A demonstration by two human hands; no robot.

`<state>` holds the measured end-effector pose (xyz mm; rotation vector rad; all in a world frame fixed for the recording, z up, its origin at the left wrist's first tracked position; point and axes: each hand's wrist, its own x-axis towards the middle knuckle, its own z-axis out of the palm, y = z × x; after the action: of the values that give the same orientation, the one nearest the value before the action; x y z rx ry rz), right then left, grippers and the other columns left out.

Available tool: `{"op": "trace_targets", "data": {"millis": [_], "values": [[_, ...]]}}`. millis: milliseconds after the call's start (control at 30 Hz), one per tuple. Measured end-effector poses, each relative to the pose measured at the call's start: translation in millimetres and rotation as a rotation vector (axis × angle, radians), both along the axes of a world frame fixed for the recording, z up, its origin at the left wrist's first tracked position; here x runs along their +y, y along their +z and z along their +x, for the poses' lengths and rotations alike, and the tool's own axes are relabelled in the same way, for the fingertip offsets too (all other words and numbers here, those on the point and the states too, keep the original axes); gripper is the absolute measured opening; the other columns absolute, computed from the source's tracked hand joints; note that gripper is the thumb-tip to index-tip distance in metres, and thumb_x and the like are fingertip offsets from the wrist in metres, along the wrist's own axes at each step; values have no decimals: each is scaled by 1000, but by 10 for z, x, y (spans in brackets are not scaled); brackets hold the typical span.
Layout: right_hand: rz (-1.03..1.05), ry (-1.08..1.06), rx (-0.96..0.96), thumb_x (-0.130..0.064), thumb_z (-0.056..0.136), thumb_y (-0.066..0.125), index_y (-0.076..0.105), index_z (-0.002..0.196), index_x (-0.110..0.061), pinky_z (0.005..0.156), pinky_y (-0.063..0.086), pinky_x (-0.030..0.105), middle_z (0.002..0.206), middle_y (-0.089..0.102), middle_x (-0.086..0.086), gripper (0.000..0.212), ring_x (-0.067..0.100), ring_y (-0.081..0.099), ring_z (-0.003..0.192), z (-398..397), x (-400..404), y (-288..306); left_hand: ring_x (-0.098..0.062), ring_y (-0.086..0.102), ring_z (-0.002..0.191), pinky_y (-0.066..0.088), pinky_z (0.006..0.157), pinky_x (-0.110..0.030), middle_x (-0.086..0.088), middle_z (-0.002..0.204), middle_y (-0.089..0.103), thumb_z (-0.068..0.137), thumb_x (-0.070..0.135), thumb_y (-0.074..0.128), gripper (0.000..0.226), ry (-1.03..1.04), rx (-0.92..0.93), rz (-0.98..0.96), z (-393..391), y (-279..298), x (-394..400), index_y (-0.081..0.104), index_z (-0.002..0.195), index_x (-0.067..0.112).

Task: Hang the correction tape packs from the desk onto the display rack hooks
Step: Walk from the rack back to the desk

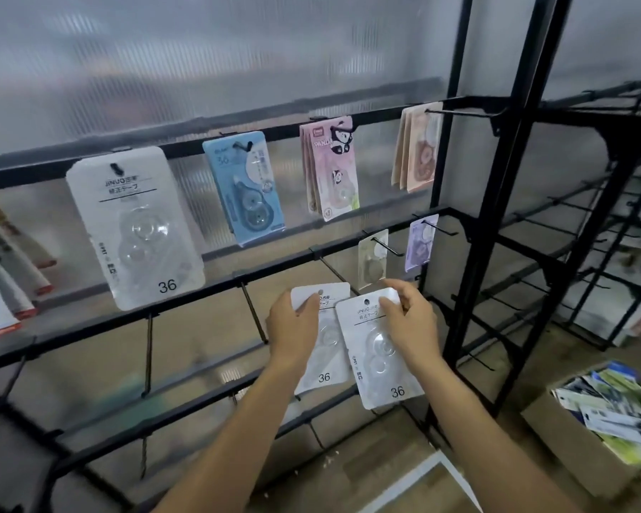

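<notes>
- Left hand (294,329) pinches a white correction tape pack (324,342) at lower centre, below the black wire display rack (274,261).
- Right hand (409,323) grips a second white pack (380,349), overlapping the first.

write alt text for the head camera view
Two hands each hold a white correction tape pack, left hand on the rear pack, right hand on the front pack, before a black display rack with other packs hanging.
</notes>
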<state>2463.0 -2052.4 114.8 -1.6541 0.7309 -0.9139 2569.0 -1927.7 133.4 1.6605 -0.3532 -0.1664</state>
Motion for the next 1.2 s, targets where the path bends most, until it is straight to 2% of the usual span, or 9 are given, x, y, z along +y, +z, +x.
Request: {"op": "trace_targets", "data": {"millis": [167,333,400,533,667,767,867,1033,1200], "values": [[-4,27,22,-9,88,57,63,107,-25,71,40,5,103,67,-5,25,11,60,94,183,-284,-133,-2,61,78,43,60,-16,11,86,66,93,23,60,6,127,-60,41,143,-57,-212,61,87,25],[-57,130,25,-8,87,58,64,103,-21,81,48,31,93,68,-3,21,16,62,89,216,-446,-230,-1,61,79,40,56,-11,10,88,66,93,24,59,4,249,-29,58,169,-146,-411,61,92,21],[-79,195,6,-9,88,58,61,94,-30,76,50,29,89,67,-6,22,14,62,86,206,-489,-284,-1,60,76,41,51,-9,9,87,66,92,26,60,7,293,-35,74,197,-154,-485,62,93,19],[-108,212,-53,-6,88,59,56,88,-33,61,43,8,80,62,-11,27,-4,57,72,251,-528,-390,-2,60,75,40,49,-7,6,87,66,92,29,61,10,350,-51,94,212,-159,-560,61,94,19],[-169,249,31,-14,91,60,61,97,-20,62,45,16,81,64,-6,8,8,60,74,502,-665,-403,-6,58,73,38,55,-17,3,85,64,93,32,59,11,384,-103,142,217,-163,-520,57,85,24],[-299,260,106,-16,92,57,63,99,-10,62,42,22,84,63,0,11,14,59,76,793,-780,-339,-8,59,70,42,58,-19,2,82,64,93,30,59,10,414,-151,157,216,-124,-453,57,87,22],[-348,278,178,-19,95,52,59,101,-11,61,45,22,84,59,-1,12,12,57,72,1095,-852,-278,1,61,67,45,58,-10,11,75,63,89,25,65,10,451,-217,148,208,-36,-376,57,83,27],[-379,243,286,-20,95,51,63,100,-11,66,37,23,89,64,1,15,12,55,78,1539,-946,-264,-8,67,80,58,69,-31,14,85,67,86,17,68,18,119,-106,70,64,40,-363,62,88,33],[-351,269,339,-24,93,53,64,100,-10,68,34,25,89,65,6,19,18,54,79,1711,-1025,-310,-13,67,85,56,70,-27,7,91,69,87,13,67,19,-143,-47,58,-158,-45,-473,67,91,31]]}}
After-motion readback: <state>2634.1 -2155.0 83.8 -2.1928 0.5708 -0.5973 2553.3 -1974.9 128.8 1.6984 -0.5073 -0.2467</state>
